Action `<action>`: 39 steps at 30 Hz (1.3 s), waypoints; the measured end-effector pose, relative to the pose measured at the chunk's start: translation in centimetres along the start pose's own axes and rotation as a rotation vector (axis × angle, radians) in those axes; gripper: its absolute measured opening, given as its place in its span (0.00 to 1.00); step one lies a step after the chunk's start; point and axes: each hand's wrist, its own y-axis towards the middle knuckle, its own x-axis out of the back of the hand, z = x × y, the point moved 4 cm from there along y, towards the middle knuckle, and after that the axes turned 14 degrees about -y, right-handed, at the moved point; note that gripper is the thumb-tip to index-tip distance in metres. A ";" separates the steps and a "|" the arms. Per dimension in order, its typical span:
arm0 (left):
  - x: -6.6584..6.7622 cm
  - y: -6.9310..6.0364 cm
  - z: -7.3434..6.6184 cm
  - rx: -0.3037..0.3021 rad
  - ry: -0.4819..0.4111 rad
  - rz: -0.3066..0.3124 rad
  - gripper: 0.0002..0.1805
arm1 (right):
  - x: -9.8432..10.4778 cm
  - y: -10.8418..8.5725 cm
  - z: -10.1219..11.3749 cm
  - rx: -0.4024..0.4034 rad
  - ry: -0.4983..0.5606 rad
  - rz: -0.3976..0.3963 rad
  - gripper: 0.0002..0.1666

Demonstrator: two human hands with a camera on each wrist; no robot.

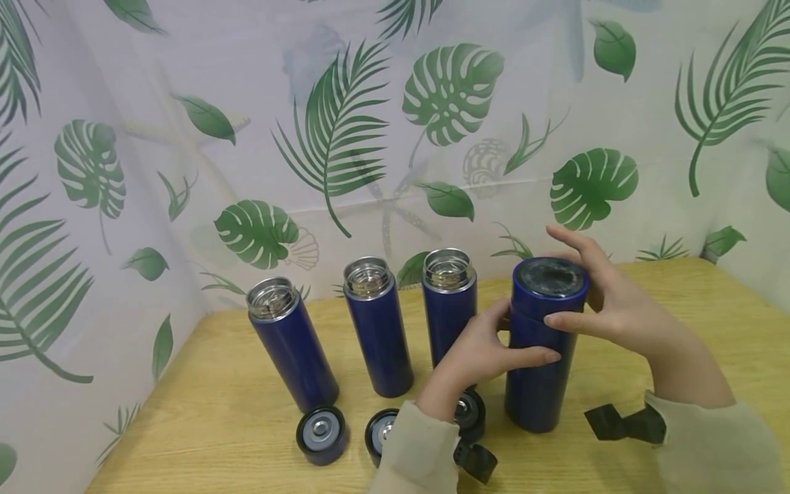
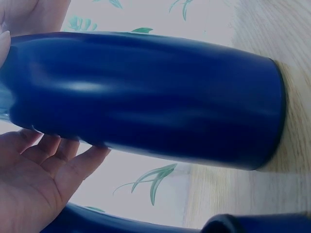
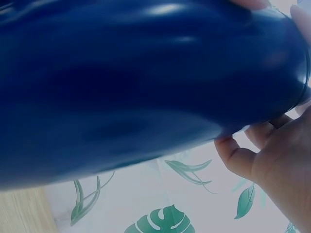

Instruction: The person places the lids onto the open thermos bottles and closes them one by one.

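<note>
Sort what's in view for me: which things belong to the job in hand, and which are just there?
Job in hand:
- capped bottle, held by left hand and right hand
- probably also: left open bottle, middle open bottle, right open bottle; left lid, middle lid, right lid

Just there:
- table
- leaf-print cloth behind

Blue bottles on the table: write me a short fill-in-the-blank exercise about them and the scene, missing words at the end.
1. The left hand is ____ on the capped bottle than the right hand.
2. The capped bottle is at the ____ end of the row.
3. Beside it stand ____ open bottles.
4. The backdrop is printed with green ____.

Missing words: lower; right; three; leaves.
</note>
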 end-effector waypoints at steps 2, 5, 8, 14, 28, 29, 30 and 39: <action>-0.1 0.0 0.0 -0.004 -0.001 0.003 0.29 | -0.1 -0.1 0.0 -0.014 -0.046 -0.005 0.54; -0.2 0.0 0.0 -0.017 -0.004 0.012 0.29 | -0.1 -0.1 0.1 -0.046 -0.117 -0.028 0.55; -0.2 -0.1 0.0 -0.025 -0.001 0.015 0.29 | -0.2 -0.1 0.2 -0.077 -0.176 -0.053 0.56; -0.1 -0.2 -0.2 -0.049 0.015 0.018 0.29 | -0.4 0.1 0.3 -0.119 -0.282 -0.097 0.59; -0.3 -0.1 -0.6 -0.079 0.070 -0.030 0.29 | -0.3 0.6 1.1 -0.252 -0.467 -0.178 0.56; -0.3 -0.1 -0.6 -0.072 0.077 -0.044 0.28 | -0.3 0.6 1.1 -0.258 -0.476 -0.182 0.56; -0.4 -0.1 -0.7 -0.066 0.085 -0.056 0.28 | -0.3 0.6 1.1 -0.264 -0.484 -0.187 0.56; -0.8 -0.1 -1.0 -0.026 0.129 -0.167 0.27 | -0.4 0.8 1.0 -0.291 -0.542 -0.238 0.54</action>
